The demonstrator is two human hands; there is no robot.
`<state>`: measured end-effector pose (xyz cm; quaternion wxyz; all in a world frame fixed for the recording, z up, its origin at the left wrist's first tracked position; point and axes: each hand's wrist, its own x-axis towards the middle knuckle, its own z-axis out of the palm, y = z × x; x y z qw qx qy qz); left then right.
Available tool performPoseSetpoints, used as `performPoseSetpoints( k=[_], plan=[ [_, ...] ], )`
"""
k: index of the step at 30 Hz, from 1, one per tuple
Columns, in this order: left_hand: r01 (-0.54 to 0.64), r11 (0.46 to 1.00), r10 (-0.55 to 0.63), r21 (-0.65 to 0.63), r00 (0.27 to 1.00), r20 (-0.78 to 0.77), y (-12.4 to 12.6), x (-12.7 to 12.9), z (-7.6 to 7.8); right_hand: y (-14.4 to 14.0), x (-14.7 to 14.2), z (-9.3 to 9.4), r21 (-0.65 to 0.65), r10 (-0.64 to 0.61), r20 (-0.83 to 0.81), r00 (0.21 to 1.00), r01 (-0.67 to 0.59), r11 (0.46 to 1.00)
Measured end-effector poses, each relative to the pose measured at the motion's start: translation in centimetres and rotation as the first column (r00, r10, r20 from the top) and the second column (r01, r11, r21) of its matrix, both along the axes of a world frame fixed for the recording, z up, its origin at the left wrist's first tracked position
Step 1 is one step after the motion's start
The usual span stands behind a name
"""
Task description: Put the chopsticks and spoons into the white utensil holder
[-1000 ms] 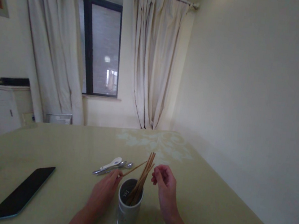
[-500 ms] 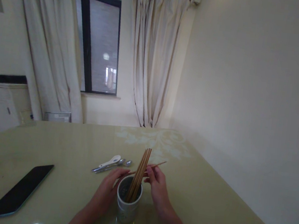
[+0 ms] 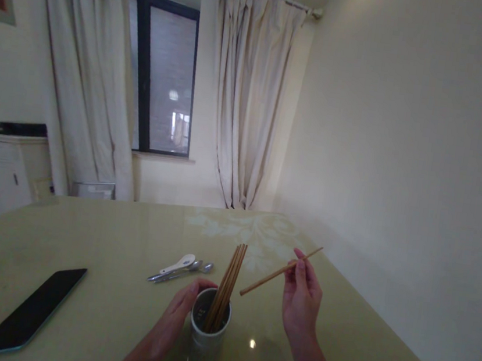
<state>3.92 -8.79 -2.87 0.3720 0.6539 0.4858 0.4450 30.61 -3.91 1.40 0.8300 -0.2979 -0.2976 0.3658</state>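
— Fingertips of the right hand (image 3: pixel 302 296) pinch one wooden chopstick (image 3: pixel 279 272) near its upper end, clear above the table (image 3: pixel 118 247).
— Thin, stiff, light I'd say — better gripped mid-shaft. Left hand (image 3: pixel 183 308)?
— Cupped against the white holder (image 3: pixel 206 340), where the chopstick bundle (image 3: pixel 225 287) stands.

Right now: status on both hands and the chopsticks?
Left hand grip on the holder cup rim. Right hand pinching one loose chopstick, clear of the cup. Remaining chopsticks upright in the cup. Spoons behind, apart.
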Motion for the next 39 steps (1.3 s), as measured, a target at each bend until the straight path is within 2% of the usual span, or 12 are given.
performPoseSetpoints(
  k=[2, 4, 8, 13, 16, 21, 24, 26, 28, 30, 33, 39],
  plan=[
    [0.026, 0.999, -0.023, -0.026, 0.994, 0.106, 0.0, 0.2, 0.1, -0.3, -0.4, 0.2, 0.004, 0.074, -0.020, 0.997, -0.074, 0.997],
    [-0.023, 0.999, 0.028, -0.043, 0.992, 0.124, 0.1, 0.2, 0.1, -0.7, -1.1, 0.1, -0.001, 0.132, 0.019, 0.991, -0.132, 0.991],
    [-0.035, 0.997, 0.042, -0.066, 0.992, 0.120, 0.0, 0.2, 0.1, -1.7, -2.9, -0.4, -0.017, 0.202, 0.226, 0.953, -0.203, 0.979],
    [-0.055, 0.994, 0.070, -0.091, 0.982, 0.177, -0.3, 0.2, 0.5, -2.8, -4.3, -0.6, -0.117, 0.399, 0.487, 0.777, -0.394, 0.912],
    [-0.019, 0.997, 0.035, -0.081, 0.978, 0.205, -0.6, 0.3, 0.8, -3.0, -5.0, -0.8, -0.166, 0.481, 0.502, 0.719, -0.465, 0.869],
    [0.037, 0.997, -0.015, -0.074, 0.961, 0.274, -0.2, 0.2, 0.3, -2.9, -5.5, -1.4, -0.156, 0.482, 0.442, 0.757, -0.464, 0.872],
    [-0.081, 0.997, 0.075, 0.019, 0.974, 0.215, 1.1, -0.9, -0.2, -2.9, -5.4, -1.5, -0.160, 0.462, 0.450, 0.764, -0.441, 0.883],
    [-0.242, 0.954, 0.241, 0.179, 0.970, 0.030, 2.1, -2.5, -0.4, -2.9, -5.4, -1.6, -0.165, 0.458, 0.463, 0.759, -0.435, 0.885],
    [-0.343, 0.866, 0.440, 0.363, 0.869, -0.228, 3.0, -4.4, -0.7, -2.8, -5.4, -1.8, -0.166, 0.464, 0.460, 0.757, -0.441, 0.882],
    [-0.361, 0.810, 0.565, 0.462, 0.691, -0.451, 3.6, -6.1, -1.1, -2.6, -5.6, -2.1, -0.159, 0.470, 0.430, 0.770, -0.448, 0.880],
    [-0.358, 0.810, 0.586, 0.464, 0.494, -0.643, 3.8, -7.6, -1.7, -2.1, -6.0, -3.0, -0.168, 0.472, 0.371, 0.800, -0.442, 0.881],
    [-0.333, 0.863, 0.495, 0.380, 0.405, -0.769, 4.2, -7.5, -2.4, -0.9, -7.0, -5.4, -0.280, 0.469, 0.467, 0.750, -0.377, 0.883]
  ],
)
